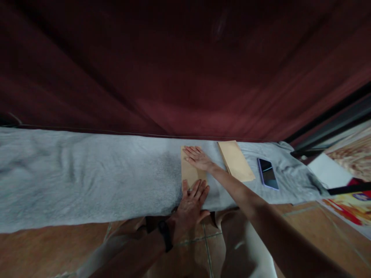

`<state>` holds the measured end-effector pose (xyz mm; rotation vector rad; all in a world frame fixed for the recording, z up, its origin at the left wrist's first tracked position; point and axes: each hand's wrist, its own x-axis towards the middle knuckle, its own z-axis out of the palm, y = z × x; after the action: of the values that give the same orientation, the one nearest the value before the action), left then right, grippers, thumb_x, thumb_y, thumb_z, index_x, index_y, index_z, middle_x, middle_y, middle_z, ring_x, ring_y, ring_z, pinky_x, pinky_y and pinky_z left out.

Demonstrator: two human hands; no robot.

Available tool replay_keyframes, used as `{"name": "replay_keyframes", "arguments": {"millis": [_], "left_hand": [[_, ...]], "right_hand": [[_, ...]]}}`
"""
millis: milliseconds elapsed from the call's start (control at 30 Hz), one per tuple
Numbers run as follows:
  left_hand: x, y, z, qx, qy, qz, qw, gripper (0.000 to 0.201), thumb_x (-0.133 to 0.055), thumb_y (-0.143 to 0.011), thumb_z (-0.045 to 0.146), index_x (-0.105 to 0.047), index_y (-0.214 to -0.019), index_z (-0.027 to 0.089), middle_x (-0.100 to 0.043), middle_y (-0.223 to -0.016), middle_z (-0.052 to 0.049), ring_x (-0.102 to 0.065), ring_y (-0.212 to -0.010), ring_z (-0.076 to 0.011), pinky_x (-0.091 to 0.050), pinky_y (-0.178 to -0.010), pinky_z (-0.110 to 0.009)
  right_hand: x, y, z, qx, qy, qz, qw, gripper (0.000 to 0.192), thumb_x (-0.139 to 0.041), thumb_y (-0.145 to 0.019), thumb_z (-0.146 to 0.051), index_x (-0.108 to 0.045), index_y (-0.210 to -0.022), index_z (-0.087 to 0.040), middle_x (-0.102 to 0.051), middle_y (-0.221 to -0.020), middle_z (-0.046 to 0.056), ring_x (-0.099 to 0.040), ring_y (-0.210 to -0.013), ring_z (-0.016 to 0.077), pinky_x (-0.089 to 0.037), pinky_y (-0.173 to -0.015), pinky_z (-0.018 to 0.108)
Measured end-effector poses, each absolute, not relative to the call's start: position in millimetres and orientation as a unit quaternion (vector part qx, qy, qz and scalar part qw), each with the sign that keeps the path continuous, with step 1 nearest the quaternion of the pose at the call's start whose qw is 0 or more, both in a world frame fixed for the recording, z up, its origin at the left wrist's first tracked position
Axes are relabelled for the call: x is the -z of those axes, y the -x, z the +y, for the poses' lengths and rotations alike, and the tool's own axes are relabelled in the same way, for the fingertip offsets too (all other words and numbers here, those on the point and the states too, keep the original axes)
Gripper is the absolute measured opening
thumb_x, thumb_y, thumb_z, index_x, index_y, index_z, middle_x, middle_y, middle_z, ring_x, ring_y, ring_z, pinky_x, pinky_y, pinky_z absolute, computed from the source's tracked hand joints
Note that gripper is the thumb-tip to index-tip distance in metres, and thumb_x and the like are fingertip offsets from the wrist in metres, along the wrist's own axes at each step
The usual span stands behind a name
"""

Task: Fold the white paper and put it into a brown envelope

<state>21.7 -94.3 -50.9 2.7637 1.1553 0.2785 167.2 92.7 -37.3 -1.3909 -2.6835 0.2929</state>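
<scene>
Pressing both hands flat on envelope

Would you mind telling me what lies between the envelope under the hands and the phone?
In the head view, a second tan envelope lies on the grey cloth between the pressed envelope and the phone.

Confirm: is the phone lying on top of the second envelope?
No, the phone lies on the grey cloth, apart from the second envelope, with a strip of cloth between them.

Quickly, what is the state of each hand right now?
Left hand: open, flat on the near end of the brown envelope.
Right hand: open, flat on its far end.
</scene>
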Motion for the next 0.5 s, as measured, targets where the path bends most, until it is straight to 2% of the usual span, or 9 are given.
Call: {"name": "replay_keyframes", "arguments": {"millis": [133,333,433,500], "left_hand": [[48,-19,-92,-0.086,-0.919,0.377,0.078,0.082,-0.046,-0.094,0.067,-0.028,-0.158,0.019,-0.02,-0.167,-0.017,-0.015,-0.155,-0.0348,-0.007,-0.117,-0.075],[38,-6,-88,-0.079,-0.91,0.377,0.152,0.072,-0.04,-0.098,0.062,-0.039,-0.154,0.018,-0.041,-0.159,-0.015,-0.033,-0.15,-0.03,-0.017,-0.124,-0.057],[28,0,-79,-0.066,-0.903,0.364,0.218,0.067,-0.051,-0.095,0.057,-0.047,-0.149,0.017,-0.046,-0.156,-0.014,-0.037,-0.148,-0.0301,-0.022,-0.124,-0.052],[18,10,-62,-0.067,-0.9,0.334,0.273,0.061,-0.06,-0.091,0.05,-0.054,-0.144,0.021,-0.048,-0.155,-0.011,-0.041,-0.145,-0.0302,-0.03,-0.121,-0.049]], "right_hand": [[35,-163,67,-0.121,0.429,-0.895,0.039,0.05,-0.035,-0.106,-0.042,-0.036,-0.155,-0.034,-0.028,-0.165,-0.003,-0.02,-0.155,0.02,-0.005,-0.127,0.047],[30,-168,21,-0.19,0.391,-0.899,0.05,0.046,-0.034,-0.108,-0.038,-0.038,-0.153,-0.037,-0.03,-0.165,-0.006,-0.019,-0.155,0.0147,-0.005,-0.129,0.042],[29,-175,0,-0.237,0.384,-0.89,0.062,0.045,-0.028,-0.109,-0.038,-0.041,-0.152,-0.035,-0.034,-0.163,-0.005,-0.023,-0.154,0.0134,-0.007,-0.129,0.042],[30,-178,-11,-0.257,0.386,-0.884,0.066,0.046,-0.024,-0.11,-0.038,-0.043,-0.151,-0.034,-0.037,-0.162,-0.004,-0.026,-0.153,0.0135,-0.009,-0.129,0.043]]}}
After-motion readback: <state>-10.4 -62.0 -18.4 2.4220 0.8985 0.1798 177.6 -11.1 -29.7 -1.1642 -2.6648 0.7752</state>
